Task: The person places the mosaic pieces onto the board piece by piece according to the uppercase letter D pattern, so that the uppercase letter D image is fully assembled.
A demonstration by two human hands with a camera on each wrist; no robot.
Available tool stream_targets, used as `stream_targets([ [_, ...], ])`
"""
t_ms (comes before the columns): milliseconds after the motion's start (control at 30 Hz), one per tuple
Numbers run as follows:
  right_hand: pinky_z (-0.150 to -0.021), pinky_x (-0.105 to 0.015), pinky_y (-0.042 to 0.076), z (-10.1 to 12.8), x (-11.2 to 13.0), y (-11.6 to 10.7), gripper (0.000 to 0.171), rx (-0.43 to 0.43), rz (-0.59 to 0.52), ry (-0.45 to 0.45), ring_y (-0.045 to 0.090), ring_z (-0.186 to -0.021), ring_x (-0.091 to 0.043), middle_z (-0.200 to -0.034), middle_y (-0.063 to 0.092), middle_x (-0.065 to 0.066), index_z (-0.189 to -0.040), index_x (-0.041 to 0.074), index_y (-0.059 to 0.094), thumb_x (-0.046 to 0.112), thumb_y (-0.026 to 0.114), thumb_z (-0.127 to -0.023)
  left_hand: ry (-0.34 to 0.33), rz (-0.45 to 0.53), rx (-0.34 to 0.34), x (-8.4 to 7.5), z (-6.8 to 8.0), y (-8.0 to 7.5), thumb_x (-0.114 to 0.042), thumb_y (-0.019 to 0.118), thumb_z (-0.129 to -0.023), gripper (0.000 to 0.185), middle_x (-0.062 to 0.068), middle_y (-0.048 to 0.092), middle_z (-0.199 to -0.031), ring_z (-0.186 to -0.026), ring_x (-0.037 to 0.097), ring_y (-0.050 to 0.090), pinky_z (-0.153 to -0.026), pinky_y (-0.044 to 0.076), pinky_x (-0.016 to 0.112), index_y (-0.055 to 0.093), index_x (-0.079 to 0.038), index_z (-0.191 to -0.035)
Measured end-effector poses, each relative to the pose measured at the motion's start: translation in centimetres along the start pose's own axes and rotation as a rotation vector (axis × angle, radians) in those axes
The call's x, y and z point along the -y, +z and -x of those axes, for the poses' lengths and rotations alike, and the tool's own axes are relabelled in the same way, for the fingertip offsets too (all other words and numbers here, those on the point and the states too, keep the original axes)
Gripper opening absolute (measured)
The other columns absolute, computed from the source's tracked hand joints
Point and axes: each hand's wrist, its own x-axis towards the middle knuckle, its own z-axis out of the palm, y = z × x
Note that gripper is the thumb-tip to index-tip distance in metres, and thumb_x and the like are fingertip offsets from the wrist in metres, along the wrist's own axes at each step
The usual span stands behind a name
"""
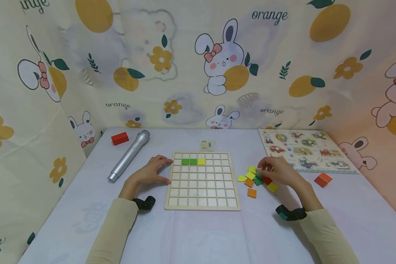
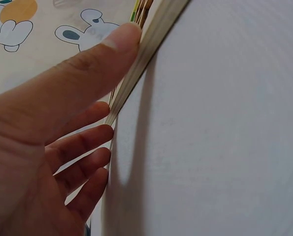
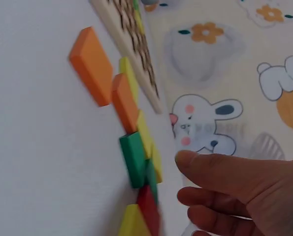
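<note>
A wooden grid board [image 1: 202,207] lies in the middle of the table. In its upper row sit two green tiles [image 1: 189,161] and a yellow tile [image 1: 201,161]. My left hand [image 1: 148,172] rests at the board's left edge; in the left wrist view the thumb [image 2: 94,64] and fingertips touch that edge. Over a loose pile of tiles right of the board hovers my right hand [image 1: 280,171], fingers loosely bent, with nothing seen in them. The pile has orange tiles [image 3: 92,66], dark green tiles [image 3: 132,160], a red tile [image 3: 147,209] and yellow tiles [image 1: 272,187].
A small pattern card [image 1: 207,145] lies just behind the board. On the left are a silver microphone [image 1: 128,156] and a red block [image 1: 120,138]. A picture puzzle board [image 1: 333,167] lies at the back right, with an orange-red block [image 1: 323,179] in front of it.
</note>
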Motion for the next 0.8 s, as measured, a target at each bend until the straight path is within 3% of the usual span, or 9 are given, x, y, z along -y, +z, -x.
stream_targets([
  [167, -0.059, -0.024, 0.044, 0.07, -0.48, 0.39, 0.021, 0.065, -0.011, 0.053, 0.048, -0.073, -0.016, -0.08, 0.058, 0.002, -0.1, 0.007, 0.068, 0.021, 0.069, -0.084, -0.005, 0.005, 0.002, -0.12, 0.04, 0.01, -0.034, 0.08, -0.071, 0.077, 0.012, 0.037, -0.138, -0.129, 0.031, 0.028, -0.107, 0.025, 0.054, 0.046, -0.015, -0.136],
  [533, -0.062, -0.025, 0.047, -0.16, -0.84, 0.87, 0.019, 0.096, -0.035, 0.077, 0.051, -0.072, -0.016, -0.08, 0.06, 0.001, -0.097, 0.007, 0.066, 0.02, 0.07, -0.084, -0.003, 0.0, 0.005, -0.1, 0.07, -0.16, -0.035, 0.081, -0.07, 0.078, 0.013, 0.036, -0.139, -0.129, 0.031, 0.028, -0.107, 0.025, 0.053, 0.046, -0.014, -0.137],
  [800, -0.062, -0.023, 0.047, 0.12, -0.79, 0.79, 0.021, 0.089, -0.086, 0.006, 0.051, -0.072, -0.017, -0.081, 0.059, 0.0, -0.105, 0.008, 0.062, 0.012, 0.068, -0.085, 0.001, 0.016, 0.0, -0.36, 0.2, -0.08, -0.035, 0.081, -0.07, 0.078, 0.013, 0.037, -0.138, -0.129, 0.032, 0.028, -0.107, 0.025, 0.054, 0.046, -0.014, -0.137],
])
